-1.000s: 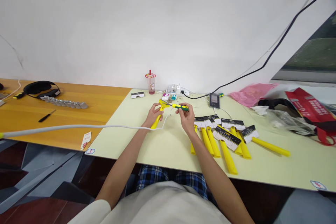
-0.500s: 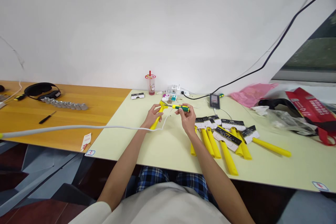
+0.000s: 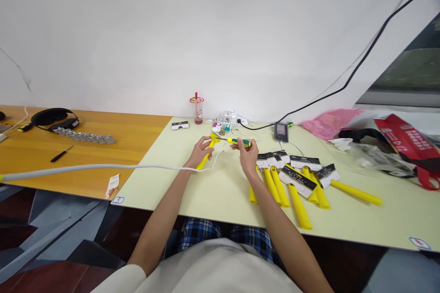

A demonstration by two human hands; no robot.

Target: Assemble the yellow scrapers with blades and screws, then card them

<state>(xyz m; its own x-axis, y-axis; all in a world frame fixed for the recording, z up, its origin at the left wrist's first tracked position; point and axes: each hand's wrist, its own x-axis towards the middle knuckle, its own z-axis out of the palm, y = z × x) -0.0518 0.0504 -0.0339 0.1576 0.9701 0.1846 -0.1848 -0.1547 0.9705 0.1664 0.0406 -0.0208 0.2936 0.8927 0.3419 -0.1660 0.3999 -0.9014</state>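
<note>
My left hand is closed round a yellow scraper, holding it tilted with its head up and its handle slanting down toward me. In my right hand is a screwdriver with a green and yellow handle. Its shaft points left, and its tip is at the scraper's head, where a screw, if any, is too small to make out. Right of my right hand lie several yellow scrapers with black-and-white cards over their heads.
A white cable crosses in front at the left. Behind my hands are a cup with a red straw, a power strip and a small dark device. A black card lies back left; a red bag lies right.
My right hand and the screwdriver have shifted slightly right, and the handle has turned a little in the fingers. My left hand and the scraper stay almost still.
</note>
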